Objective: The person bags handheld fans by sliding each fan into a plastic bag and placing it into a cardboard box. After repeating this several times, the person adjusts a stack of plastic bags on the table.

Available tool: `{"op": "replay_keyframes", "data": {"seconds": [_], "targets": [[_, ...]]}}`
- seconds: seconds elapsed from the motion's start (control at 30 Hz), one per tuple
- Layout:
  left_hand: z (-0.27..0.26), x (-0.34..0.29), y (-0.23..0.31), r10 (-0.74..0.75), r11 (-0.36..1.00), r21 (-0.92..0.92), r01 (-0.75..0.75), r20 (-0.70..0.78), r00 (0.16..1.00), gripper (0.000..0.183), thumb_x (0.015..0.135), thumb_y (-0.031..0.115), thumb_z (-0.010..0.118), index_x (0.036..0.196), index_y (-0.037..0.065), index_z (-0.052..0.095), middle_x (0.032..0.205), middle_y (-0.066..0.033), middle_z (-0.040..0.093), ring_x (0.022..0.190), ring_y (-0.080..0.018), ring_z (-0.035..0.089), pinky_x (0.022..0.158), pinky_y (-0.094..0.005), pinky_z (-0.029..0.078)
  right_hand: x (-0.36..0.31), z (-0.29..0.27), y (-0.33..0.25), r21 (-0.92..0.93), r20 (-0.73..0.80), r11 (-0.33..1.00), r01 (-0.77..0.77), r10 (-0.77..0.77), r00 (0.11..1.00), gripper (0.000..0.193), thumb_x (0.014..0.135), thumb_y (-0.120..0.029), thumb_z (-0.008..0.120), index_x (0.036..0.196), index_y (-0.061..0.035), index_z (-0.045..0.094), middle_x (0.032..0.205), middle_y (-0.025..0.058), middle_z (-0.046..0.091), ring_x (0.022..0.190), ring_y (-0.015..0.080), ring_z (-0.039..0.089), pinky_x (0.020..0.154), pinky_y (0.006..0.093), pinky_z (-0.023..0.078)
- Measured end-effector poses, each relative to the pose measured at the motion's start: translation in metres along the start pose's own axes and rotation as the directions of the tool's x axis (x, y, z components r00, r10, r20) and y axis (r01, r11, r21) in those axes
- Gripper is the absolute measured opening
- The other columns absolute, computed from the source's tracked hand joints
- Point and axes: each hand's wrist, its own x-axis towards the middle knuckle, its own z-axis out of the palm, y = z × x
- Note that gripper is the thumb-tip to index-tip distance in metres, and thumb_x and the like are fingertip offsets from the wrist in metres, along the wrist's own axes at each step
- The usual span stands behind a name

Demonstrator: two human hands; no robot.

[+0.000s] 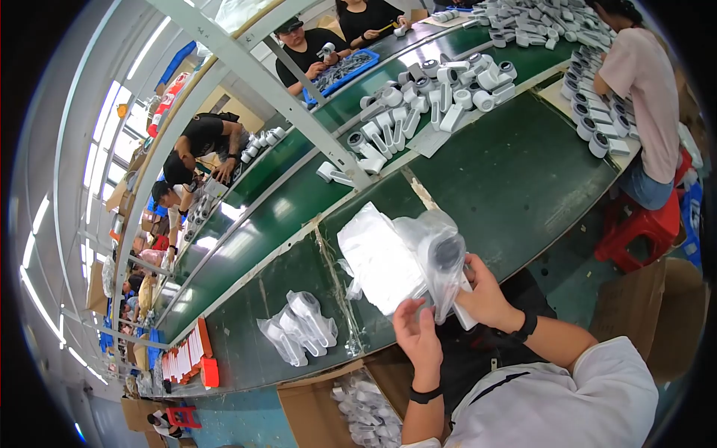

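My right hand [489, 296] is closed around the handle of a white handheld device with a dark round head [447, 251]. A clear plastic bag [426, 228] covers the device's head, and the white handle end sticks out below my fingers. My left hand [420, 337] is just left of it, fingers apart and slightly curled, by the bag's lower edge; nothing shows in its grasp. Under and beside the bagged device, a stack of flat clear bags [379, 257] lies on the green table. Several bagged white devices [300, 325] rest farther left.
An open carton [310, 414] of bagged devices stands below the table edge. A metal post [299, 97] rises at the table's far side. Loose white devices [448, 86] are heaped beyond. A person [642, 89] sits at right on a red stool [635, 235]; other people work across the belt.
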Motion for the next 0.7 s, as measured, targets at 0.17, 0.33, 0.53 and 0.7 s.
{"op": "replay_keyframes", "data": {"seconds": [0.17,0.33,0.53,0.7], "targets": [[-0.002,-0.003,-0.011,-0.455,0.736,-0.377,0.562,0.340,0.823,0.041,0.099,0.017,0.053,0.137,0.008,0.039,0.130,-0.0050,0.052,0.111,-0.0194,0.057,0.090,-0.0340,0.049,-0.010,0.014,0.001,-0.255,-0.037,0.956,0.147,-0.162,0.986,0.054,0.081,-0.013,0.068,0.126,-0.0014,0.040,0.088,0.0146,0.067,0.078,0.0226,0.067,0.067,0.0327,0.051],[-0.007,0.000,-0.008,-0.423,0.624,-0.404,0.669,0.545,0.723,0.052,0.096,0.021,0.058,0.141,0.013,0.032,0.134,-0.0071,0.049,0.113,-0.0237,0.057,0.086,-0.0428,0.053,-0.004,0.013,0.009,-0.437,-0.035,0.865,0.245,-0.289,0.957,0.049,0.080,-0.019,0.073,0.116,0.0018,0.048,0.094,0.0134,0.067,0.074,0.0169,0.065,0.066,0.0300,0.051],[-0.009,0.005,0.000,-0.399,0.640,-0.383,0.666,0.576,0.714,0.051,0.096,0.019,0.058,0.140,0.013,0.033,0.131,-0.0094,0.051,0.108,-0.0272,0.060,0.082,-0.0461,0.056,-0.004,0.020,-0.022,-0.540,-0.113,0.828,0.155,-0.254,0.961,0.033,0.074,-0.005,0.066,0.106,-0.0008,0.058,0.100,0.0134,0.063,0.072,0.0274,0.066,0.061,0.0342,0.051],[-0.011,0.007,-0.003,-0.409,0.614,-0.397,0.682,0.580,0.705,0.048,0.095,0.014,0.056,0.138,0.009,0.035,0.126,-0.0117,0.053,0.101,-0.0275,0.061,0.073,-0.0433,0.055,0.010,0.007,-0.002,-0.576,0.013,0.668,0.471,-0.569,0.823,0.019,0.075,0.000,0.065,0.093,-0.0011,0.064,0.089,0.0133,0.065,0.067,0.0252,0.064,0.057,0.0310,0.049]]}}
